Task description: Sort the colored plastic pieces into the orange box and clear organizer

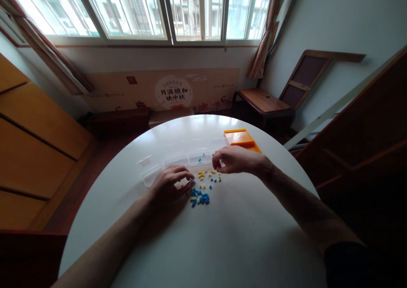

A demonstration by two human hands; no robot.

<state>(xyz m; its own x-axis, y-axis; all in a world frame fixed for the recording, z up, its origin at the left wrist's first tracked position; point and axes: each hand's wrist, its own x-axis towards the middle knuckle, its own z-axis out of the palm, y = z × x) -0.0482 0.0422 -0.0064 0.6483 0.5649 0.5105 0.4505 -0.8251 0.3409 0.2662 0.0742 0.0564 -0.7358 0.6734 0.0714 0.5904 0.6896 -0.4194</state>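
On the white tabletop (222,237), the left hand (168,184) is resting narrow-fingered on blue beads (199,197), while the right hand (233,159) is pinching its fingers above yellow beads (206,175).

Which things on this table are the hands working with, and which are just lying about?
In use:
left hand
right hand
blue pieces
yellow pieces
clear divided box

Lying about:
orange lid
wooden stool
printed board under the window

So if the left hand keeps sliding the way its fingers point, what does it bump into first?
Probably the blue pieces just past the left hand's fingertips; it may already touch the nearest one.
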